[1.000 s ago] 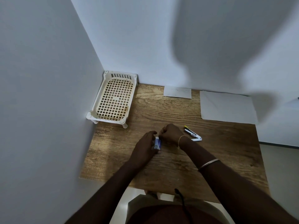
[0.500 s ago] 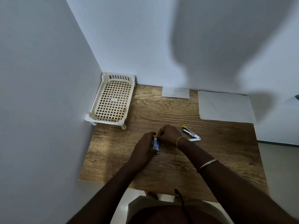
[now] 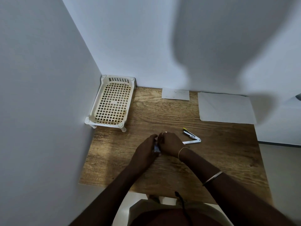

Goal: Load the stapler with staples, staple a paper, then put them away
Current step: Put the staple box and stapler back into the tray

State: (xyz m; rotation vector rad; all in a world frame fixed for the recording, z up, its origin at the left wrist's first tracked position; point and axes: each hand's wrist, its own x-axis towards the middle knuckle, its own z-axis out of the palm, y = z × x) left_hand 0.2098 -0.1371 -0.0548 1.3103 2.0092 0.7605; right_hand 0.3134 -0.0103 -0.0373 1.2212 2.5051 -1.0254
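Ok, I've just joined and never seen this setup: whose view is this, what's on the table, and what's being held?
There is no robot: a person works bare-handed, and the one picture comes from a camera on their head, looking down. The left hand holds a small box, probably staples; the right hand pinches its top. On the table, right of them, lies the stapler, swung open. A basket sits in the far-left corner; a small paper and a large paper lie by the back wall.
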